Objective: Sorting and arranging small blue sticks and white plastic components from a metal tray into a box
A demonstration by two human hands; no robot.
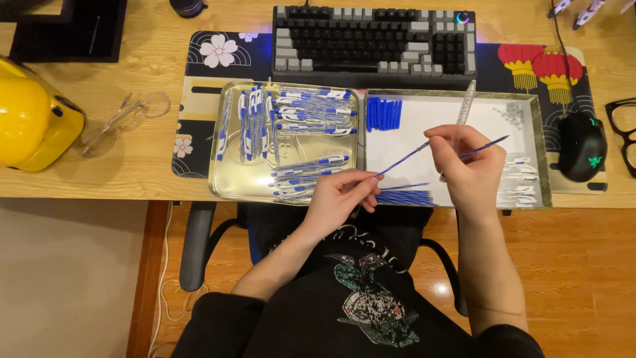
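My left hand pinches the lower end of a thin blue pen refill that slants up to the right, over the white-lined tray. A clear pen barrel stands nearly upright in my right hand, which also grips a second blue refill pointing right. The first refill's tip nearly meets my right fingers. Inside this tray lie blue caps, a pile of blue refills, clear pen parts and small springs. The gold tray on the left holds several assembled blue-and-clear pens.
Behind the trays a keyboard rests on a patterned desk mat. A black mouse and black glasses are at the right. Clear safety glasses and a yellow object are at the left.
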